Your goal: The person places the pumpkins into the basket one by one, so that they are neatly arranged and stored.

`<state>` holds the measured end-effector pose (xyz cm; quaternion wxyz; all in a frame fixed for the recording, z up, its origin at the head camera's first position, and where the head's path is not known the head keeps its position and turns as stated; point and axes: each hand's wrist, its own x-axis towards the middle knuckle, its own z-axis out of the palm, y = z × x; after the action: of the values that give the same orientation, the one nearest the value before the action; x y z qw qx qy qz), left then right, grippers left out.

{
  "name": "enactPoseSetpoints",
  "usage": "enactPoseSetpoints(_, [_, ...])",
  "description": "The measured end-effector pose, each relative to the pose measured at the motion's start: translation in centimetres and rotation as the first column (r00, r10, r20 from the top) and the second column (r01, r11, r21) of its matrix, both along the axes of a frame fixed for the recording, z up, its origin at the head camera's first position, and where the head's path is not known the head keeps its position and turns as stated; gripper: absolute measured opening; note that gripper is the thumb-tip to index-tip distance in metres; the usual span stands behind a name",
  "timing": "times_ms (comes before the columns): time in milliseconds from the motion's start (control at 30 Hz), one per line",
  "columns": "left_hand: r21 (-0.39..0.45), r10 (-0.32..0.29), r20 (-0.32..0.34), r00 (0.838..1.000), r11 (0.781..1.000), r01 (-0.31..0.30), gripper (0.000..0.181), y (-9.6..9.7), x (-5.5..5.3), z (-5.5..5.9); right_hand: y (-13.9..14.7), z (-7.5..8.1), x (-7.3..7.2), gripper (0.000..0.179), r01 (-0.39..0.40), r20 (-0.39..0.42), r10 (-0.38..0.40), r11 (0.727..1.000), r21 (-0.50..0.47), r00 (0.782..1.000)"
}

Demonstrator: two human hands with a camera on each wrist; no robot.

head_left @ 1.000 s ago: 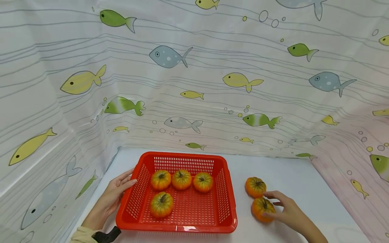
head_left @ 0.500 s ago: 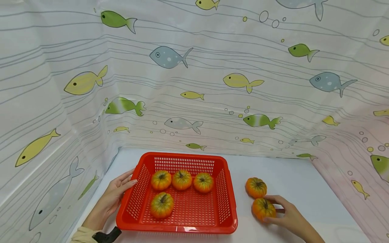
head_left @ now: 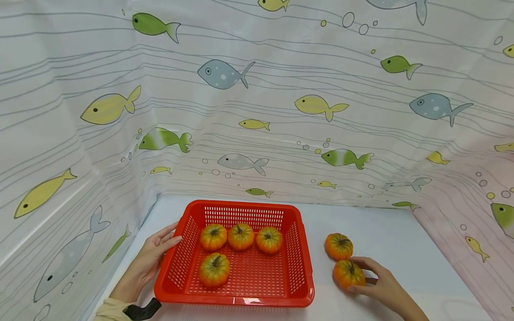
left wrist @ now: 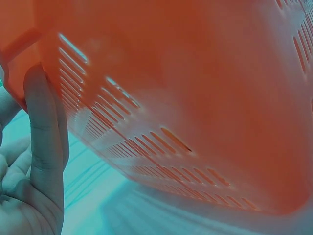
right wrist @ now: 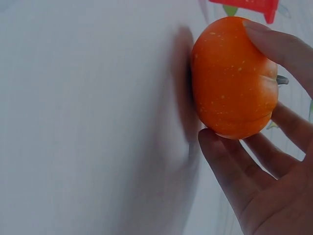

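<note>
A red perforated plastic basket [head_left: 259, 278] sits on the white table, and my left hand [head_left: 149, 253] grips its left rim, thumb at the top edge. In the left wrist view, fingers [left wrist: 43, 132] lie along the basket's outer wall [left wrist: 215, 98]. To the basket's right, my right hand [head_left: 381, 284] holds a small orange pumpkin [head_left: 346, 273] between thumb and fingers. The right wrist view shows that pumpkin [right wrist: 230, 81] from its side, the thumb on one side and fingertips on the other. Just behind it lies another pumpkin [head_left: 339, 246].
Inside the basket are several more small pumpkins: a row along the back and one pumpkin [head_left: 214, 269] at the front left. A white curtain [head_left: 281, 80] printed with fish surrounds the table [head_left: 385, 232] at the back and sides.
My right hand has closed in on the nearer pumpkin, its fingers and thumb now against it. The left hand, basket and other pumpkins have stayed put.
</note>
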<state>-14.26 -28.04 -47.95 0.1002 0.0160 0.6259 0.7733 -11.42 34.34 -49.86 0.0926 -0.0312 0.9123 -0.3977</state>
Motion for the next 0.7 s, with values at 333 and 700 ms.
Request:
enactPoseSetpoints(333, [-0.017, 0.005, -0.006, 1.0, 1.0, -0.005, 0.067, 0.0, -0.1, -0.1, -0.1, 0.9, -0.1, 0.07, -0.034, -0.072, 0.034, 0.999, 0.0, 0.997])
enactPoseSetpoints(700, [-0.007, 0.001, -0.02, 1.0, 1.0, -0.001, 0.064, -0.1, -0.2, -0.3, -0.9, 3.0, -0.9, 0.065, -0.106, -0.243, 0.098, 0.994, -0.021, 0.965])
